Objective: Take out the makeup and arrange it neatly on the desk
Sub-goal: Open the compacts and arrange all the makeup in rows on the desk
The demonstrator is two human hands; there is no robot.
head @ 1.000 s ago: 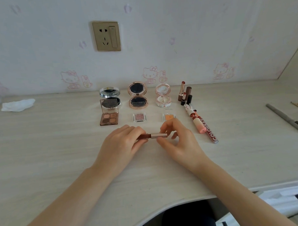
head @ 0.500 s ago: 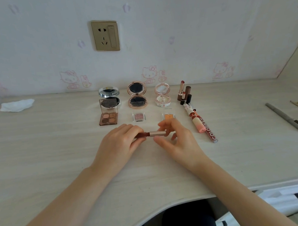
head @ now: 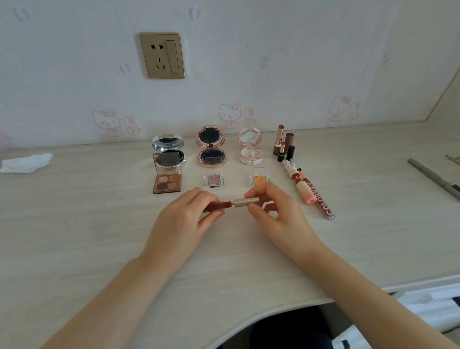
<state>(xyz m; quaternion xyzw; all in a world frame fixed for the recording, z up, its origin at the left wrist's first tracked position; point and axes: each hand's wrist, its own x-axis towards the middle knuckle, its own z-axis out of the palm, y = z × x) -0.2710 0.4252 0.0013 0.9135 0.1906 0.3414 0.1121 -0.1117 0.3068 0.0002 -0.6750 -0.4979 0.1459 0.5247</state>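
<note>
Makeup on desk point(head: 94, 233), laid out in rows near the wall; task judged well advanced, one item in hand and not yet placed

Item in hand: lip tube point(head: 234, 203), dark red body with a metal cap, held level just above the desk in front of the rows; left hand point(head: 183, 224) grips the red end, fingers curled round it; right hand point(head: 275, 214) pinches the cap end between thumb and fingertips; whether the cap is being pulled off or pushed on cannot be told

Back row, left to right: silver compact point(head: 168, 150), open, mirror up; rose-gold compact point(head: 211, 150), open, dark pan; pale pink compact point(head: 250, 149), open; cluster of lipsticks point(head: 283, 145) standing upright, close together

Front row, left to right: four-colour eyeshadow palette point(head: 167, 183), just in front of the silver compact; small pink eyeshadow pan point(head: 214, 180); small orange eyeshadow pan point(head: 258, 179), just beyond the right hand's fingers

Right column: several lip glosses point(head: 307, 194) lying flat, running from the lipsticks toward the person, touching or nearly so

Other: crumpled tissue point(head: 25, 163) at far left; grey pencil point(head: 438, 181) at far right, well apart from the rows, possibly not yet arranged; wall socket point(head: 162, 55) above

Left to do, by judgement: set the lip tube with the other lip items; perhaps bring the pencil in; no bag or box of further makeup in view
</note>
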